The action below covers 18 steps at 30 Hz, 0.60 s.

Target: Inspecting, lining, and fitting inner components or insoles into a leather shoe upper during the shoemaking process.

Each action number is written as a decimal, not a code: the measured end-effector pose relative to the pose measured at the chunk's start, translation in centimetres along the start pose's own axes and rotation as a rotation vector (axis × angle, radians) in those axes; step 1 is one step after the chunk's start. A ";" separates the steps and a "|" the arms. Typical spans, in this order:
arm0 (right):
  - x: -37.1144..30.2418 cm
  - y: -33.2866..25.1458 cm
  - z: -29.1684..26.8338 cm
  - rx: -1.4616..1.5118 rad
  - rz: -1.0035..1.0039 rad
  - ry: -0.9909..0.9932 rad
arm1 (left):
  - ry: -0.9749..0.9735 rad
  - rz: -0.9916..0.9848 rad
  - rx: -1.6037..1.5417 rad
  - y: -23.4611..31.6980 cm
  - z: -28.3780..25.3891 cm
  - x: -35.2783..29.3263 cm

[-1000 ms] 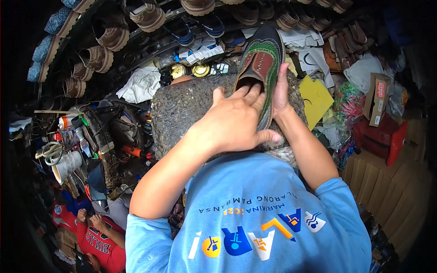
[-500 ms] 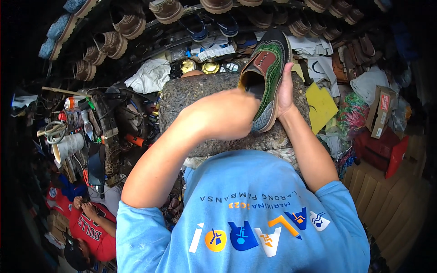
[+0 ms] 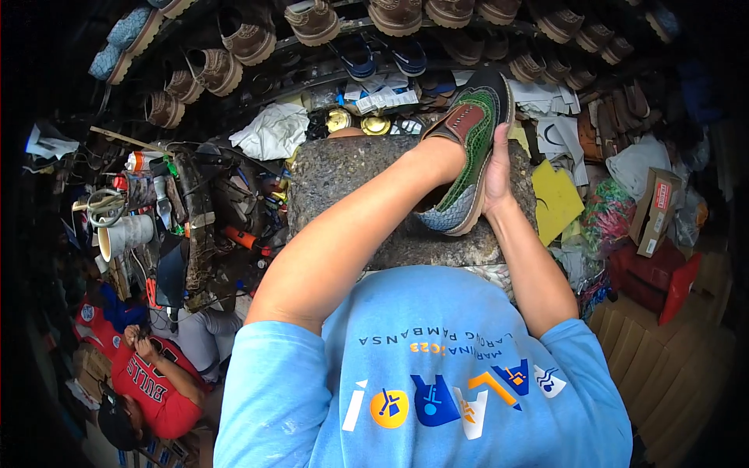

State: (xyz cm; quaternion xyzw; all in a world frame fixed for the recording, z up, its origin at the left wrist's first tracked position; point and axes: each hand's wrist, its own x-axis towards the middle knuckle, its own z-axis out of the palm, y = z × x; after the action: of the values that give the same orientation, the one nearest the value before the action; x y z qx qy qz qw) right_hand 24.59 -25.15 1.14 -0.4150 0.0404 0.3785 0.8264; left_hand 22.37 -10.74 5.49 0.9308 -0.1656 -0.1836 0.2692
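Shoe: a green scaly shoe (image 3: 468, 148) with a brown tongue and pale sole, held tilted on its side in the upper middle of the frame, toe toward the top, heel down against the stone block (image 3: 343, 168)
Left hand: the left hand (image 3: 437, 160) is pushed inside the shoe's opening; its fingers are hidden there, so I cannot tell how they are set
Right hand: the right hand (image 3: 497, 168) lies along the shoe's sole edge on the right, fingers wrapped onto the sole and grasping the shoe
Stone block: a rough grey slab serving as the desk, in the centre of the frame; its left part is bare, its near edge meets the blue shirt (image 3: 437, 374)
Edges: the shoe's heel sits well inside the block's near edge; its toe reaches past the far edge toward the clutter
Room left: open surface left of the forearm, then the block's left edge drops to tools and a grey mug (image 3: 125, 234) at middle left
Room right: a yellow sheet (image 3: 555, 199) lies just beside the right wrist, with bags and a small box (image 3: 654, 210) beyond
Far side: brass tins (image 3: 357, 122) and a white cloth (image 3: 273, 131) crowd the far edge; brown shoes (image 3: 312, 19) hang in rows along the top
Lower left: another person in a red shirt (image 3: 152, 386), well apart
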 end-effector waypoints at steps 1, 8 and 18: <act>-0.2 0.2 0.1 0.009 0.004 -0.011 | 0.031 -0.011 0.001 -0.5 0.8 0.0; -0.2 0.2 0.3 0.073 0.049 -0.022 | 0.232 -0.027 0.031 -3.3 5.4 1.9; 0.0 0.4 -0.6 0.123 0.053 -0.095 | -0.043 -0.182 0.045 1.9 -0.1 -2.5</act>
State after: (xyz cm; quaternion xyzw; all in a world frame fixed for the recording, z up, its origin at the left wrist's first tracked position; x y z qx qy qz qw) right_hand 24.45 -25.43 0.46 -0.3437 0.0353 0.4162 0.8411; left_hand 19.80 -11.16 7.23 0.9437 -0.0902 -0.2234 0.2267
